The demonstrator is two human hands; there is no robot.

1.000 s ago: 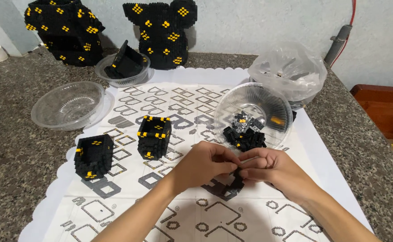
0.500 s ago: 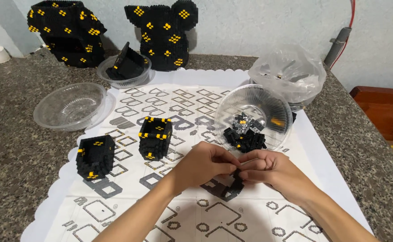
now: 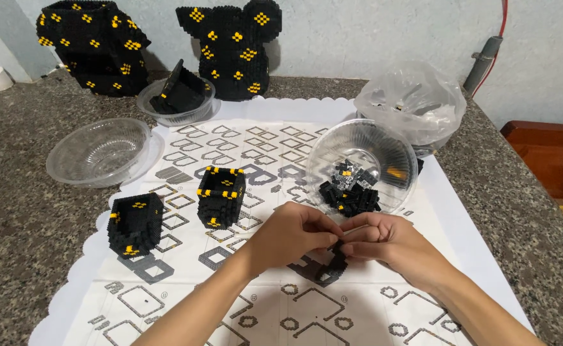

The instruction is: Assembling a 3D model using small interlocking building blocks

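Two hands meet at the near middle of the printed sheet [image 3: 358, 320], fingertips drawn together: the left hand [image 3: 291, 234] and the right hand [image 3: 390, 240] both pinch a small black brick piece [image 3: 338, 247] between them, pressed close as one does when seating tiny studs that need force from both sides. Just under the fingers a flat black assembly [image 3: 323, 269] lies on the sheet, close enough that the pinched piece seems to belong to it, though whether they are already joined I cannot tell. Just beyond the right hand a clear plastic bowl [image 3: 365, 160] is tipped toward the person, so its loose black and yellow bricks [image 3: 351, 192] pool at the near lip within easy reach. Farther past it sits a crumpled plastic bag [image 3: 416, 102]. Beyond and to the left of the left hand stand two hollow black cubes with yellow dots, the nearer cube [image 3: 220, 195] and the outer cube [image 3: 134, 223], set apart from the working spot. Well beyond them are an empty clear bowl [image 3: 99, 150], a small bowl with a black cone-like part [image 3: 177, 96], and two large black-and-yellow builds [image 3: 92, 45] against the wall. Nothing lies between the hands and the tipped bowl; the cubes stand off to the side, out of the way.
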